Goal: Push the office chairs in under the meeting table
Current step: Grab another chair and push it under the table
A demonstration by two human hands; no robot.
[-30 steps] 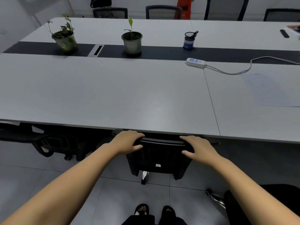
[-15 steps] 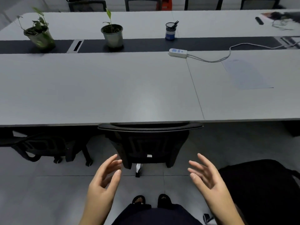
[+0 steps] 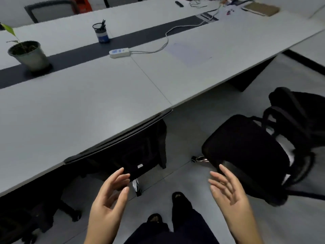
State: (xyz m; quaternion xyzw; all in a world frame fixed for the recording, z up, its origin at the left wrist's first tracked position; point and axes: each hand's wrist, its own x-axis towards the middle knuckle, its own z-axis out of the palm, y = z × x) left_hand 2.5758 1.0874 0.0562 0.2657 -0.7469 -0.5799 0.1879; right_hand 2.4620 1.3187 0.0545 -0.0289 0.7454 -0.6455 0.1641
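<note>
A black office chair (image 3: pixel 140 148) is tucked in against the near edge of the long grey meeting table (image 3: pixel 88 106); only its backrest and base show. A second black office chair (image 3: pixel 249 152) stands out on the floor to the right, away from the table, its seat facing me. My left hand (image 3: pixel 109 199) hovers open just in front of the tucked chair's backrest, touching nothing. My right hand (image 3: pixel 228 192) is open too, fingers spread, close to the near edge of the second chair's seat.
On the table stand a potted plant (image 3: pixel 28 53), a pen cup (image 3: pixel 101 33), a white power strip (image 3: pixel 119 53) with its cable, and a sheet of paper (image 3: pixel 190 53). More chairs sit under the table at left (image 3: pixel 35 213) and along the far side (image 3: pixel 51 10). My feet (image 3: pixel 177 198) are on grey floor tiles.
Both hands let go of the chair's backrest and pulled back, open. The view has swung to the right, bringing the second chair fully into sight.
</note>
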